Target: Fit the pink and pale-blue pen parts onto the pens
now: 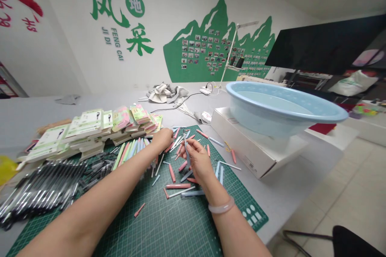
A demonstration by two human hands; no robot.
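Observation:
My right hand (199, 162) pinches a slim grey-blue pen (188, 154), held nearly upright with its thin tip up. A bracelet circles that wrist. To its left, my left hand (163, 139) is curled downward over the loose pen parts, and what its fingers hold is hidden. Around and under both hands, pink and blue pen barrels, caps and white refills lie scattered on the green cutting mat (132, 233). A pink barrel (177, 186) lies just below my right hand. A small pink piece (139, 210) lies apart, nearer to me.
Stacked small boxes (87, 122) stand at the left behind many black-and-clear pens (45, 184). A row of pastel barrels (129, 152) lies beside my left forearm. At right, a blue basin (280, 112) rests on a white carton (241, 144). Cloths (165, 93) and a cable lie behind.

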